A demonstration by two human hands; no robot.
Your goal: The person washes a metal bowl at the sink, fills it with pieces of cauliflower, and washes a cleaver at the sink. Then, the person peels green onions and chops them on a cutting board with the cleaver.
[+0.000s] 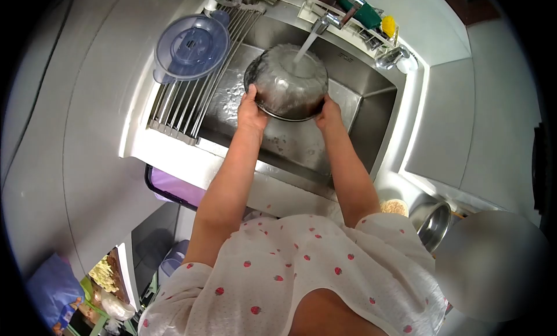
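Observation:
A metal bowl [288, 93] is held upside down over the sink [362, 124], its base facing up. Water [306, 47] runs from the faucet [326, 22] onto the base and spreads down the sides. My left hand [252, 111] grips the rim on the left, thumb up against the side. On the right, my right hand [329, 112] is closed on the rim. The fingers of both hands are partly hidden beneath the bowl.
A roll-up drying rack [184, 104] covers the sink's left side, with a blue translucent lid [191, 46] on it. Behind the faucet stands a caddy [348, 20] with a green item and a yellow item. Another metal bowl [432, 224] is at lower right.

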